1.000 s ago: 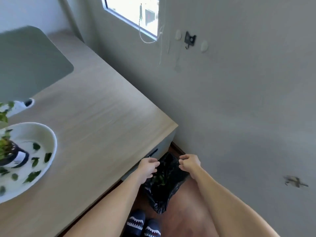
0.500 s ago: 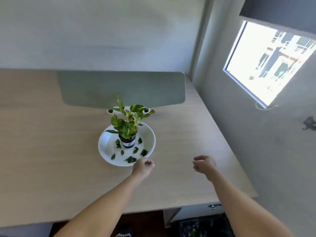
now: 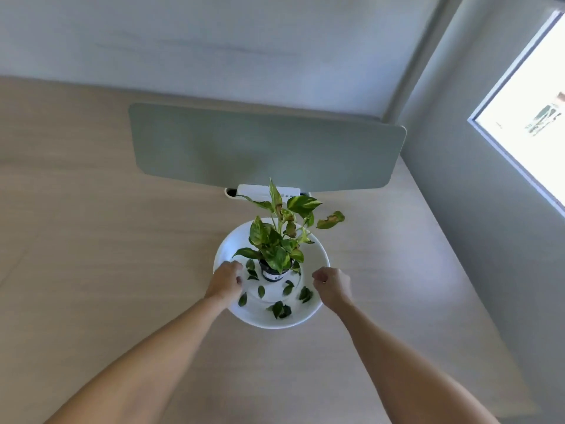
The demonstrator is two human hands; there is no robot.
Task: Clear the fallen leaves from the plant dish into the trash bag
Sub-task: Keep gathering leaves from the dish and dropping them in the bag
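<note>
Empty grips; dark leaves [image 3: 279, 309] strewn

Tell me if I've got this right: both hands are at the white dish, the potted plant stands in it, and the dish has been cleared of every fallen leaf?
Not quite. The head view shows the white dish still holds several fallen leaves scattered around the potted plant. The rest stands: the left hand and right hand are both at the dish.

Both hands reach to the white dish [image 3: 318, 255] on the desk [image 3: 91, 240]: left hand [image 3: 224, 281] at its left rim, right hand [image 3: 333, 284] at its right rim, fingers curled. Fallen leaves [image 3: 279, 309] lie inside, around the potted plant [image 3: 276, 240].
</note>
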